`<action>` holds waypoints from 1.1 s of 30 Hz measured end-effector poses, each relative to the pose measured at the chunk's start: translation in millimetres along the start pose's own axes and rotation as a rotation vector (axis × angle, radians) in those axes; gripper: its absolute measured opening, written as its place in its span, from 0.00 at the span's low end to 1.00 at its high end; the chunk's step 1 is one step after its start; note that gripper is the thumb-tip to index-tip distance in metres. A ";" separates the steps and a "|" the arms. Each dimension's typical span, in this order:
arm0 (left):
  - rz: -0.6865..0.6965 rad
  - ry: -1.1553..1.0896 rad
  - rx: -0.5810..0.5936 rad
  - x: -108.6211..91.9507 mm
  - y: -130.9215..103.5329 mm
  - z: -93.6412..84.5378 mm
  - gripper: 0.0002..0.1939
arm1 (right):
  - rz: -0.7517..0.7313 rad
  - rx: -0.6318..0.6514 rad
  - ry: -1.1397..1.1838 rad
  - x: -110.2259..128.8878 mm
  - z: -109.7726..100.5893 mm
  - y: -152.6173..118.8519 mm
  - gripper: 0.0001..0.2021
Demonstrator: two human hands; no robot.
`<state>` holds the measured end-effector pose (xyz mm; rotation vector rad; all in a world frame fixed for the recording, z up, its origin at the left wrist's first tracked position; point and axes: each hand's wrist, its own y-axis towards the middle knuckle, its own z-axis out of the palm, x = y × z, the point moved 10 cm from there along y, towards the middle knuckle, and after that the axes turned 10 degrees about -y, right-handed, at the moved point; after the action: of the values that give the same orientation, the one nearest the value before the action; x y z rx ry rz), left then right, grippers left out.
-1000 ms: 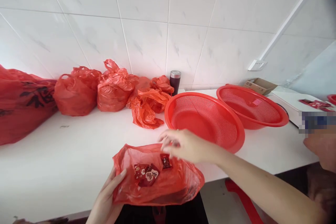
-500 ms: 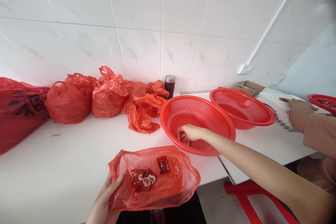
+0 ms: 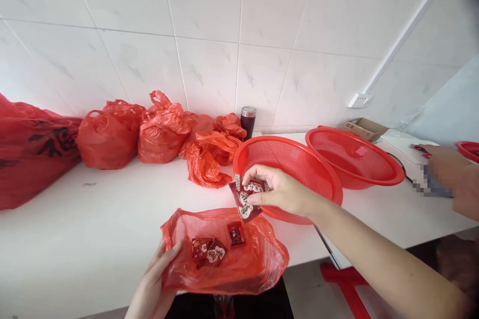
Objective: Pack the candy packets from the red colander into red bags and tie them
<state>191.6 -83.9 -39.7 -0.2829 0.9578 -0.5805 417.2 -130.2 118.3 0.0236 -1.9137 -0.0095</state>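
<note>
My left hand grips the left rim of an open red plastic bag, thumb inside and fingers outside. Inside the bag lie several small dark-red printed packets, one apart from the others near the back. My right hand is closed on dark-red packets with cream lettering, in the air between the bag and the near red perforated basket. How many packets it holds I cannot tell. The hand and forearm cover much of that basket's inside.
A second red basket stands to the right. Tied red bags and a crumpled one line the wall, beside a dark tumbler. Another person's hand is at the far right. A red stool stands below the table edge.
My right hand has risen out of the near basket with packets and moved toward the bag. My left hand still holds the bag. The camera view has shifted slightly.
</note>
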 end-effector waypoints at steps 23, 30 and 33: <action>-0.002 -0.089 -0.017 4.2 6.0 -4.1 0.31 | 0.211 0.021 0.092 -88.0 77.3 -10.0 0.24; 0.014 -0.049 0.011 -3.9 13.8 -12.0 0.21 | 0.174 0.095 -0.776 -79.8 73.6 -37.8 0.32; 0.137 0.061 0.067 -34.0 22.7 -2.0 0.14 | 0.192 0.149 -0.877 -77.3 76.4 -49.6 0.38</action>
<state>182.7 -45.5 -28.2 -0.1393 1.0068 -0.4965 371.8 -178.5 18.9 -0.0768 -2.7811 0.2970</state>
